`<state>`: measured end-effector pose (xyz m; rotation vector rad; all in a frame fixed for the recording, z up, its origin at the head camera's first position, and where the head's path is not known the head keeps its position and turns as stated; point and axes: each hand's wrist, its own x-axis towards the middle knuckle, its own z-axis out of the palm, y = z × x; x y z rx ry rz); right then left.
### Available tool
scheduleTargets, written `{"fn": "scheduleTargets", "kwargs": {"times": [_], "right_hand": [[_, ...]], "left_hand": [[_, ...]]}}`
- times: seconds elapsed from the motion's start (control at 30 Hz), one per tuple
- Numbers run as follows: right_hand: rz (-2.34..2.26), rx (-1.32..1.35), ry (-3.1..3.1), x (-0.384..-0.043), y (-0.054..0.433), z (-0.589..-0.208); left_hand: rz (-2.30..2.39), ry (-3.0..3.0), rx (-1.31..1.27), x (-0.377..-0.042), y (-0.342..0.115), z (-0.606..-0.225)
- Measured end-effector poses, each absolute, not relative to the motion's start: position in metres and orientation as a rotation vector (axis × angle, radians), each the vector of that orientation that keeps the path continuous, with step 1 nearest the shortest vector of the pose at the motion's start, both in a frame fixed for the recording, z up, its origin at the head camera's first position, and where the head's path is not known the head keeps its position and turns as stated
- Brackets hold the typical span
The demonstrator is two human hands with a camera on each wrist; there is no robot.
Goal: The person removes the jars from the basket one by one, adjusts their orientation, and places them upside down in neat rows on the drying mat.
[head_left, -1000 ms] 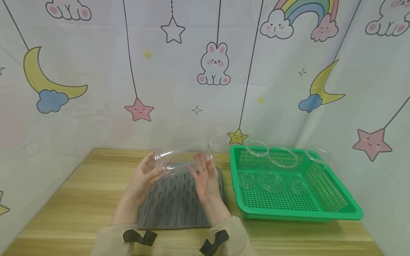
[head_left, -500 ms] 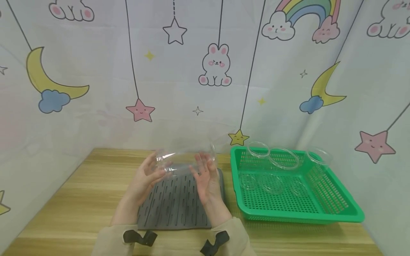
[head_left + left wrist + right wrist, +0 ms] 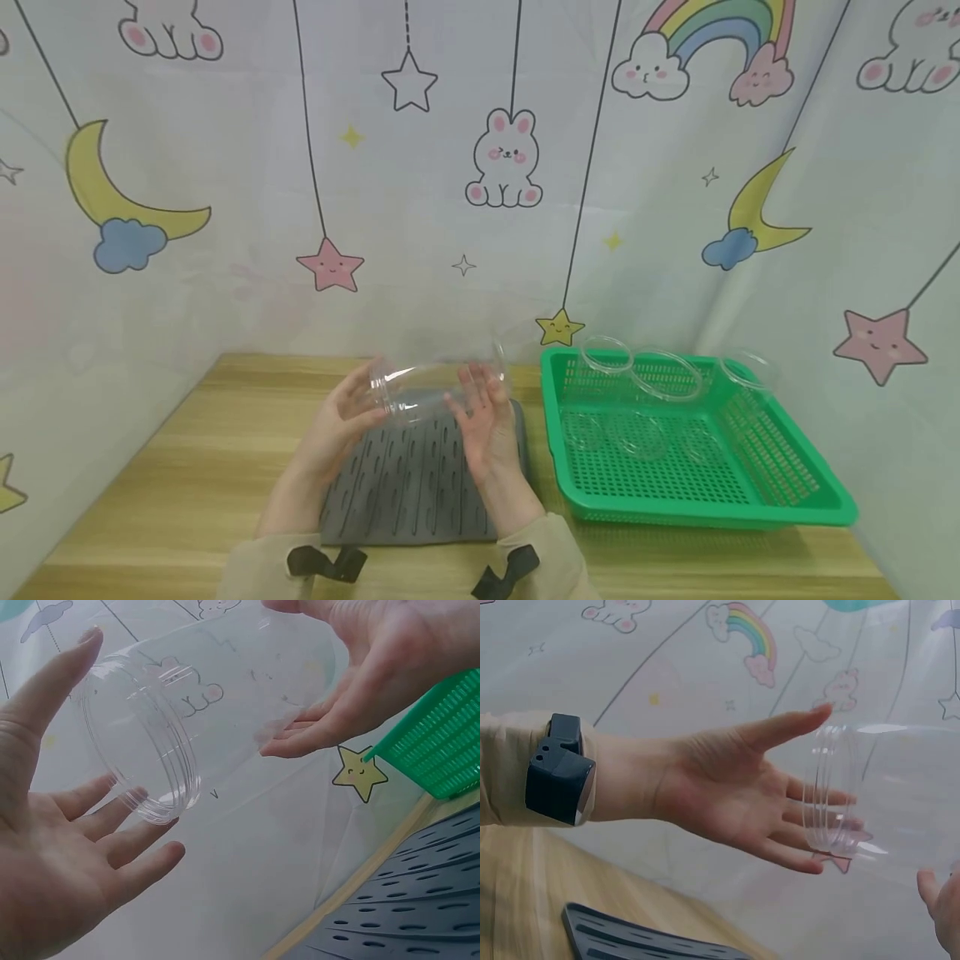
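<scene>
A clear plastic jar [image 3: 427,387] lies on its side in the air above the grey slotted mat [image 3: 408,492]. My left hand [image 3: 337,425] holds the threaded mouth end, thumb above and spread fingers below, as the left wrist view shows. The other end, the base, sits between the thumb and fingers of my right hand [image 3: 486,429]. Ridged screw threads [image 3: 165,735] ring the mouth, which has no lid. In the right wrist view my left hand [image 3: 727,787] is seen palm-on at the jar's mouth, while only part of my right hand [image 3: 949,919] shows.
A green plastic basket [image 3: 570,496] stands to the right on the wooden table [image 3: 187,467]. Inside it stand 3 clear jars, their round rims [image 3: 667,375] at the basket's back edge. Behind the table hangs a white cloth [image 3: 420,208] printed with cartoons.
Both hands keep their hold. The jar has turned slightly, so its threads show more plainly in the head view. The head view has shifted a little.
</scene>
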<state>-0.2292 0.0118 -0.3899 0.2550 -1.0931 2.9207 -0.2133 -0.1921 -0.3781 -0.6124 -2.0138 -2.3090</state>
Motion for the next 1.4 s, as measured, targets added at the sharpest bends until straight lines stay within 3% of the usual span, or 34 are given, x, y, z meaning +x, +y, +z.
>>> {"fn": "scheduleTargets", "kwargs": {"times": [0.77, 1.4], "right_hand": [[2.802, 0.286, -1.134, -0.242, 0.011, -0.373], [2.618, 0.325, -1.439, -0.257, -0.024, -0.369]], "left_hand": [[-2.342, -1.808, -0.306, -0.221, -0.235, -0.41], [-2.394, -1.898, 0.023, -0.225, -0.267, -0.451]]}}
